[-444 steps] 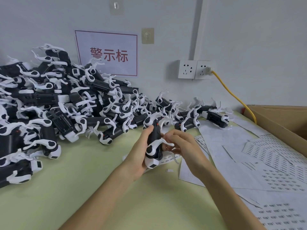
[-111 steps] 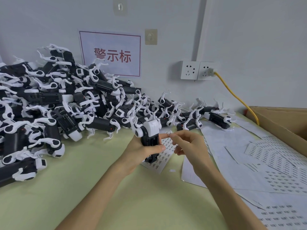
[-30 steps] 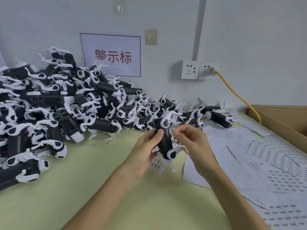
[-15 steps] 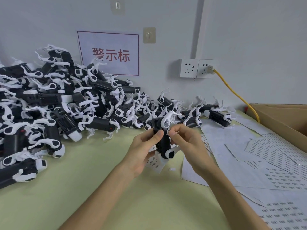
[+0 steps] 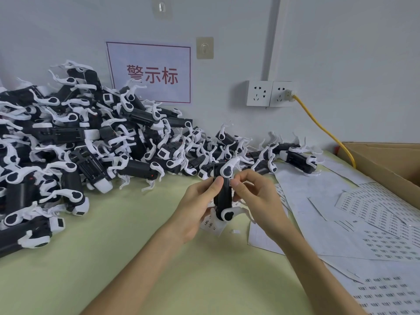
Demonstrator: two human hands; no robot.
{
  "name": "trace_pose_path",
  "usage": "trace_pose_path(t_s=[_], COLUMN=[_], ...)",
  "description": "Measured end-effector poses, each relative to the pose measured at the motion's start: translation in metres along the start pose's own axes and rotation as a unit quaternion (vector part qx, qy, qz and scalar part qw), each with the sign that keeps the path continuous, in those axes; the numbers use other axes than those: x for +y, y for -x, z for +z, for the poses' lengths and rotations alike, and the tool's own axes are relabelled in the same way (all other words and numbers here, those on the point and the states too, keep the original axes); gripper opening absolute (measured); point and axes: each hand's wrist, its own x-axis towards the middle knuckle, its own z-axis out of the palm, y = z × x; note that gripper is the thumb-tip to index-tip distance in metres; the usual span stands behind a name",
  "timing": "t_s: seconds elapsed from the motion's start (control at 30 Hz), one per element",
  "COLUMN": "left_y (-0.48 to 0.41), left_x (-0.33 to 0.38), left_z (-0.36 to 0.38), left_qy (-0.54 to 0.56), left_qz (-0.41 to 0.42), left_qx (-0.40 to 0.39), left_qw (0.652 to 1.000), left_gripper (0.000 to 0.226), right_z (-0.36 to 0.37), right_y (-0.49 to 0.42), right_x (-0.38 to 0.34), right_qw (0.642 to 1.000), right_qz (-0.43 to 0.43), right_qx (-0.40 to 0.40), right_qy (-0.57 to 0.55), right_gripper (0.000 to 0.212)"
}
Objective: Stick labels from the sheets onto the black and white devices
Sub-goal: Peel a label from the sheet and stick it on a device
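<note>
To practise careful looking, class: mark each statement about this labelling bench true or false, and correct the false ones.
1. The left hand and right hand both hold one device roughly upright. True.
2. The yellow cable is plugged into the left of the two wall sockets. False: its plug sits in the right socket.
3. The pile of devices lies to the right of the hands. False: it lies to their left, against the wall.
4. Label sheets lie on the table next to the cardboard box. True.
</note>
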Motion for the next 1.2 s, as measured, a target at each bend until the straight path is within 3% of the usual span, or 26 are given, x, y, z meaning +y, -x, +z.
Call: trace_pose_path(t_s=[0.37, 0.63, 0.73, 0.97, 1.2], left_y=[-0.002, 0.0, -0.002, -0.004, -0.004], left_x=[-0.002, 0.001, -0.001, -0.003, -0.004], left_z=[-0.001, -0.001, -0.004, -0.005, -0.004], left_qy=[-0.041, 0.0, 0.016, -0.029, -0.075], left_qz=[0.014, -0.01, -0.017, 0.002, 0.036], left_qx=[0.078, -0.02, -0.063, -0.017, 0.011], left_qw=[0.996, 1.0, 0.998, 0.999, 0.996], left_gripper=[0.049, 0.03, 0.035, 0.037, 0.015], right_z=[0.001, -0.002, -0.003, -0.003, -0.003], right_y=[0.0, -0.002, -0.002, 0.001, 0.001], right_x=[0.001, 0.001, -0.001, -0.008, -0.008], right_qw=[1.0, 1.0, 1.0, 1.0, 0.999], right_qz=[-0.004, -0.01, -0.009, 0.008, 0.019], right_qx=[-0.011, -0.001, 0.0, -0.008, 0.009], right_qy=[0.011, -0.007, -0.016, 0.004, 0.034], right_gripper=[0.014, 0.015, 0.015, 0.014, 0.014])
